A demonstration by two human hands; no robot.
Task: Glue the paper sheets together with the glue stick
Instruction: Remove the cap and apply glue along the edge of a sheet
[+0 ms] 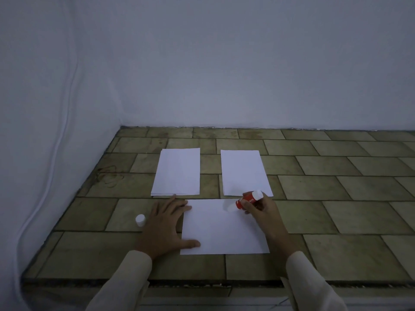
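A white paper sheet (224, 230) lies landscape on the tiled surface in front of me. My left hand (165, 225) rests flat with spread fingers on its left edge. My right hand (261, 208) grips a red glue stick (246, 201), its white tip touching the sheet near the top right corner. The stick's white cap (140, 220) stands on the tiles left of my left hand. Two more piles of white paper lie farther back: a left pile (177, 172) and a right pile (243, 172).
The tiled surface (336, 209) runs to a white wall at the back and a white draped sheet (45, 131) on the left. Its front edge (202, 282) lies just below my forearms.
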